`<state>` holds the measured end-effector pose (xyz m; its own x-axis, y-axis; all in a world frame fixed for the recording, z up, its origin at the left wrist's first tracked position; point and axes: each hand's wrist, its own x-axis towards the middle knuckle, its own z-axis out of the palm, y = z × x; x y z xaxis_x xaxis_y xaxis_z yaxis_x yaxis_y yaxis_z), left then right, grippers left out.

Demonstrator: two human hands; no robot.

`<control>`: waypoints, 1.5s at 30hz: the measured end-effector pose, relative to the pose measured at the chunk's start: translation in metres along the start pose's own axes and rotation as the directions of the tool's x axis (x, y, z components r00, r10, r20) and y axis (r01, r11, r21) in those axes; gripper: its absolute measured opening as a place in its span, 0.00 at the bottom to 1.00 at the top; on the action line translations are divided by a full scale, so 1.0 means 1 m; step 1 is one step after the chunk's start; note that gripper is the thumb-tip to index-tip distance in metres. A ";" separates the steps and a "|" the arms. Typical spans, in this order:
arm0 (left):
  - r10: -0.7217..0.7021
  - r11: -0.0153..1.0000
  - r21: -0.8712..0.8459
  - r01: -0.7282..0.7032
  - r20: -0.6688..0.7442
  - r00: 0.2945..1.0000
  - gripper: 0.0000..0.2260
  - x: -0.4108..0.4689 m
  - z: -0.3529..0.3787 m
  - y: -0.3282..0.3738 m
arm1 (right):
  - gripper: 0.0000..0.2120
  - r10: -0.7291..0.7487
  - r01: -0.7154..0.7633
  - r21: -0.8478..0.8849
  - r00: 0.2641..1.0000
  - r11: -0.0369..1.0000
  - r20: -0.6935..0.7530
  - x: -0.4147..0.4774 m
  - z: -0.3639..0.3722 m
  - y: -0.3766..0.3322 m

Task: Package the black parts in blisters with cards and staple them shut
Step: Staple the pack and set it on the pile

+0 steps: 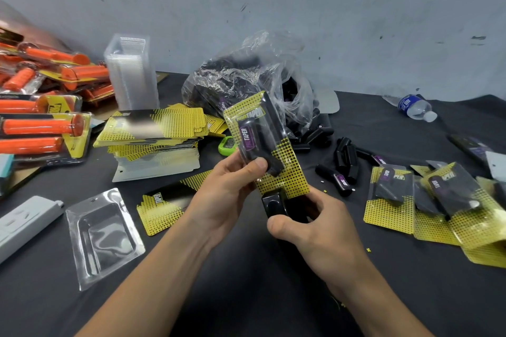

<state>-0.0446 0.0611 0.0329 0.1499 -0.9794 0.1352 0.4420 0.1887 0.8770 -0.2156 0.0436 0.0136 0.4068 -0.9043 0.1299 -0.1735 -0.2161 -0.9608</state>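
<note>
Left hand [227, 194] pinches the filled blister pack [284, 167] over its black part [262, 148], above the bench [246, 295]; right hand [309, 230] grips the stapler [273, 206] at the pack's lower edge. Probably light, slick and bendy, so best held by the bulge.

A filled blister [262, 131] with a yellow-black card [287, 172] stands tilted, its lower edge meeting the black stapler [272, 204].

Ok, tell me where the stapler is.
Centre of the head view: the black stapler is gripped in the right hand, its nose at the lower edge of the blister pack that the left hand holds.
</note>
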 end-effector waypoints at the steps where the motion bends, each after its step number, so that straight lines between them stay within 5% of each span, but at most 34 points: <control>1: -0.003 1.000 0.007 0.003 -0.002 1.000 0.12 0.000 0.000 0.000 | 0.21 0.000 0.000 0.015 1.000 1.000 0.003 0.000 0.000 0.000; 26: 0.018 0.999 0.051 -0.019 0.003 1.000 0.13 0.004 -0.001 -0.007 | 0.15 0.068 -0.059 0.206 0.997 0.977 -0.039 0.009 0.000 -0.003; 33: -0.015 0.995 0.090 0.031 -0.174 0.985 0.06 0.010 -0.004 -0.016 | 0.15 0.217 -0.306 0.304 0.931 0.902 0.294 0.010 -0.014 -0.003; 40: -0.104 0.987 0.076 0.145 -0.387 0.916 0.06 0.015 -0.020 -0.012 | 0.28 0.329 -0.328 0.058 0.944 0.943 -0.008 0.021 -0.031 0.014; 45: -0.122 0.984 0.086 0.154 -0.298 0.947 0.09 0.013 -0.020 -0.010 | 0.19 0.140 -0.201 -0.215 0.954 0.956 -0.266 0.022 -0.026 0.017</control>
<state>-0.0293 0.0481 0.0166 0.3516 -0.9289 -0.1167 0.3818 0.0285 0.9238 -0.2326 0.0106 0.0065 0.1247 -0.9907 0.0541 -0.4404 -0.1042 -0.8917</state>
